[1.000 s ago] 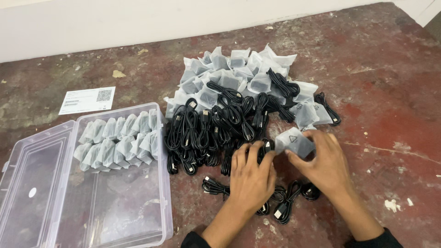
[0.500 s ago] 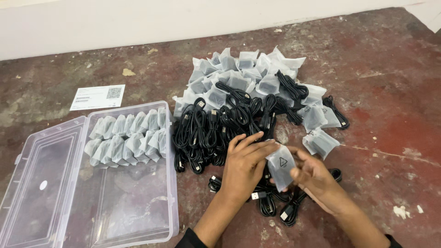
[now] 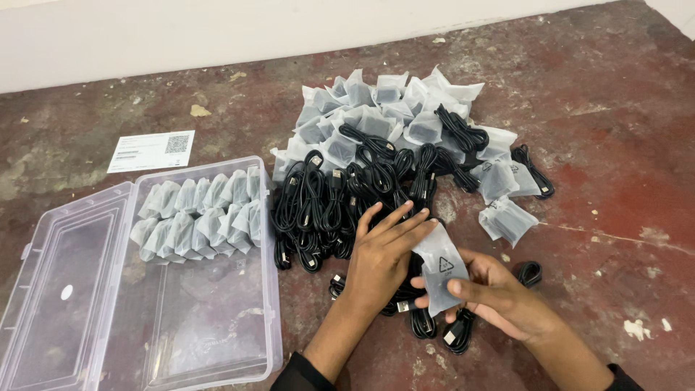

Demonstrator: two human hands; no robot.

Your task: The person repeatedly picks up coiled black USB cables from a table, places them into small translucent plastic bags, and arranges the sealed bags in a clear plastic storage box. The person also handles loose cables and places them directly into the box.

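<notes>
My right hand (image 3: 499, 298) grips a small clear plastic pouch (image 3: 440, 266), held upright above the floor. My left hand (image 3: 380, 255) lies flat with fingers spread, its fingertips touching the pouch's upper edge. Under both hands lie a few coiled black cables (image 3: 434, 326). Just beyond them a larger heap of black cables (image 3: 340, 199) spreads over the floor, and behind that sits a pile of bagged items (image 3: 391, 108) in clear pouches.
An open clear plastic box (image 3: 217, 340) stands at the left, with two rows of filled pouches (image 3: 199, 213) at its far end and its lid (image 3: 54, 289) folded out. A white paper label (image 3: 150, 150) lies beyond it. A white wall (image 3: 217, 32) borders the worn red floor.
Both hands pulled back from the cable heap toward me. The right hand now holds a pouch upright, and the left hand's fingers have come to rest on it.
</notes>
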